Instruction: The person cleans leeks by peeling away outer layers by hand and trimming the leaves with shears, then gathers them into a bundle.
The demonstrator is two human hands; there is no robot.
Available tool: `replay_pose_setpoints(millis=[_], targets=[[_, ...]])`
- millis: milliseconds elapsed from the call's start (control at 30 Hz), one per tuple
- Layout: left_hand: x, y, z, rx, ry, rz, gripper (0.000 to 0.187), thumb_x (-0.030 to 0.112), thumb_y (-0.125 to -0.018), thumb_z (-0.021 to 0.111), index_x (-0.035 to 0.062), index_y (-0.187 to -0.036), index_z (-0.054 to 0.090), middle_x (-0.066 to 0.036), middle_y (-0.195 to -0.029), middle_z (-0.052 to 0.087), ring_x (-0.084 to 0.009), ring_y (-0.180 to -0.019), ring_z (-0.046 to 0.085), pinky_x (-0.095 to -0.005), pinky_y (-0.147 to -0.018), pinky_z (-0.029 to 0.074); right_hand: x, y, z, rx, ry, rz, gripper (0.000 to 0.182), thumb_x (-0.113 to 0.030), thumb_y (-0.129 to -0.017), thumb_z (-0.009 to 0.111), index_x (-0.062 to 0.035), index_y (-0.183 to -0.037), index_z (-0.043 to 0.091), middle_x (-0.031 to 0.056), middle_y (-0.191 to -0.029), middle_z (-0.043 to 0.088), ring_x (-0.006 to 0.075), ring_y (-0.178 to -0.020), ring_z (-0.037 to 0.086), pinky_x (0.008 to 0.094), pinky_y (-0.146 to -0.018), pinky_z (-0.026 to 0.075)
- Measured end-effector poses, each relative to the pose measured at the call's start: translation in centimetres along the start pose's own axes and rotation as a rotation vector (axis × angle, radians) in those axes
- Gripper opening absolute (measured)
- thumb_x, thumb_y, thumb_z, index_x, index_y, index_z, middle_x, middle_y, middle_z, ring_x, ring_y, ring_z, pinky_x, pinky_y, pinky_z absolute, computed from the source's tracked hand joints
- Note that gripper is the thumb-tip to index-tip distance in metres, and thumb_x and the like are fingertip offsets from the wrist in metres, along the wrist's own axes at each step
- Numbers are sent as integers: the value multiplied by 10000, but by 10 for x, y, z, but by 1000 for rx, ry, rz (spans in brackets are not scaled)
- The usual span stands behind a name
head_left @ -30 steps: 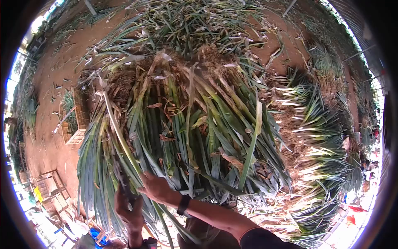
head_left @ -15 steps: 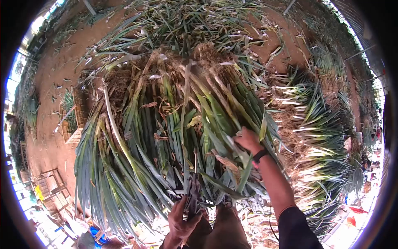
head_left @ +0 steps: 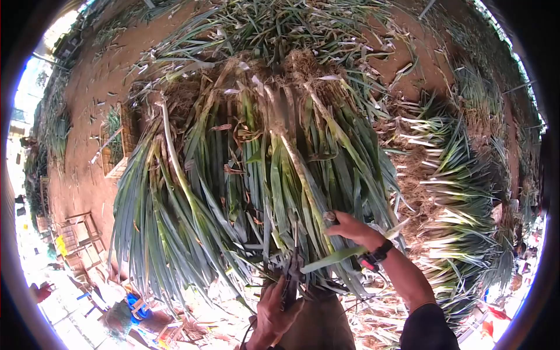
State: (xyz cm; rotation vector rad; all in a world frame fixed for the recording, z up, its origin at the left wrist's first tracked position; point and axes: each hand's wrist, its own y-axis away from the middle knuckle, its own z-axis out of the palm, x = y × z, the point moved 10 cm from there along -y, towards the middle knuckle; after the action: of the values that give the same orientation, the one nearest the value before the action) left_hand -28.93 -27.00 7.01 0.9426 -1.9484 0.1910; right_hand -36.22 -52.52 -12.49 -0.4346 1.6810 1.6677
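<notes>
Though indistinct, dark tool (head_left: 293,271) in left hand's (head_left: 276,317) grip; right hand's (head_left: 354,229), over leeks (head_left: 300,169), unclear.

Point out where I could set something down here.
Bare ground shows left, between the crate and the wooden frame; another patch, upper right, lies between the leaf heap and the stalk row. The middle stalk pile is crowded.

leaves (head_left: 153,216): smooth, faintly glossy | roots (head_left: 303,67): fibrous, rough | ground (head_left: 87,137): matt, earthen | sleeve (head_left: 429,329): matt cloth
</notes>
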Motion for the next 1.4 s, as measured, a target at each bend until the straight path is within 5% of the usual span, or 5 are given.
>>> replay_pose_setpoints(millis=[600, 933, 1067, 1233, 1400], targets=[[25, 21, 85, -308, -13, -181, 702, 285, -806, 853, -20, -1379, 588, -193, -929, 680, -389, -779, 698, -469, -667, 563, 85, 82, -10, -132, -320, 211, 638, -279, -949, 737, -27, -1484, 498, 20, -1296, 602, 132, -1130, 571, 287, -945, 463], [-14, -113, 107, -189, 193, -256, 500, 174, -833, 778, -6, -1285, 659, -161, -906, 710, -217, -826, 700, -378, -772, 551, 28, 77, -48, 459, 821, -183, 287, -237, -789, 741, 21, -716, 636, 289, -717, 630, 464, -684, 660, 515, -598, 519], [-29, -49, 87, -247, 60, -319, 542, 127, -820, 778, -5, -1327, 639, -135, -927, 715, -215, -867, 709, -361, -803, 558, 13, 70, -60, 220, 829, -87, 250, -242, -850, 666, 0, -860, 729, 240, -759, 702, 402, -729, 721, 480, -663, 570], [-50, 34, 76, -240, 112, -383, 601, 110, -793, 807, -25, -1347, 616, -144, -991, 712, -222, -919, 707, -361, -830, 561, -141, 63, -112, 93, 722, -59, 273, -216, -919, 664, 49, -956, 715, 160, -722, 691, 239, -614, 668, 396, -531, 517], [-42, 51, 68, -209, 49, -397, 666, 145, -770, 849, -80, -1344, 595, -195, -1096, 717, -272, -1011, 720, -363, -887, 561, -401, 179, -159, 1184, 813, -834, 314, -255, -962, 739, -23, -1167, 689, 153, -904, 734, 261, -775, 707, 415, -685, 556]])
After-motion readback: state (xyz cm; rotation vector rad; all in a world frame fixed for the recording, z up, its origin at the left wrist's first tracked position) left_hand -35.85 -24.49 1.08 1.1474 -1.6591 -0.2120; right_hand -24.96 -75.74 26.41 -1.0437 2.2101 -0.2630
